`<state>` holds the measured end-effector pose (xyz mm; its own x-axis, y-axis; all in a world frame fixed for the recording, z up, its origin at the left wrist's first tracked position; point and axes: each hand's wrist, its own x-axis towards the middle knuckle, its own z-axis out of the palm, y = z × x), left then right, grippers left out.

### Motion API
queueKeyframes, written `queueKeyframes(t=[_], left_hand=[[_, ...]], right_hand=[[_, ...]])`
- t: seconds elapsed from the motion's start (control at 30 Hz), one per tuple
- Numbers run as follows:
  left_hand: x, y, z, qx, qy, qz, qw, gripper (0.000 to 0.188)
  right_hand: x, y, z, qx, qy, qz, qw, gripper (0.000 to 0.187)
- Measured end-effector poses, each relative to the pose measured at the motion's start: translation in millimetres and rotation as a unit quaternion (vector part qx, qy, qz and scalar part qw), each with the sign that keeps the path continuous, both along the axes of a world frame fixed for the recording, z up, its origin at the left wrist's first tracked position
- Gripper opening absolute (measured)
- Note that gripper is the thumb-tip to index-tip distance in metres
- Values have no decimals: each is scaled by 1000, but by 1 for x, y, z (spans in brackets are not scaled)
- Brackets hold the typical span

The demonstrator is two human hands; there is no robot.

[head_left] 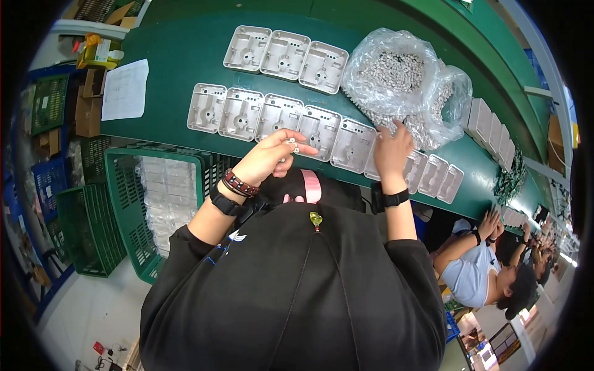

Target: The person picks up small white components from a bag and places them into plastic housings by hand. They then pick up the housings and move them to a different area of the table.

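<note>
My left hand (276, 156) is above the near row of grey trays, its fingers curled around a few small whitish, round-ended parts (296, 149). Below it lies a grey rectangular tray (279, 114) with a round boss and small holes inside. My right hand (393, 150) reaches to the edge of a heap of small silvery parts (417, 131) spilling from a clear plastic bag (365, 52). Its fingers bend down at the heap, and what is between them cannot be made out. It partly covers one tray of the near row.
A second row of trays (285, 54) sits farther back on the green table (179, 59). Stacked trays (487, 127) stand at the right. Paper (125, 89) lies at the left, above a green crate (127, 204) of wrapped goods. A co-worker (473, 275) sits at right.
</note>
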<state>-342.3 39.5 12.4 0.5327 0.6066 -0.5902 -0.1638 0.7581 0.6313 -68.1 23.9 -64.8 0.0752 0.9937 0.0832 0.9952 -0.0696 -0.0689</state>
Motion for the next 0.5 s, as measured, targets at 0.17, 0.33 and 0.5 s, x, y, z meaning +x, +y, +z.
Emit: queueKeyframes(t=[0.17,0.33,0.5], left_hand=[[-3,3,-4,37,-3,-61,997,25],[-16,3,-9,29,4,-141,990,27],[-20,7,-18,-26,-27,-155,987,33]], right_hand=[[-80,7,79,45,334,176,925,27],[-101,1,82,43,345,303,887,23],[-108,-2,73,95,298,315,896,22]])
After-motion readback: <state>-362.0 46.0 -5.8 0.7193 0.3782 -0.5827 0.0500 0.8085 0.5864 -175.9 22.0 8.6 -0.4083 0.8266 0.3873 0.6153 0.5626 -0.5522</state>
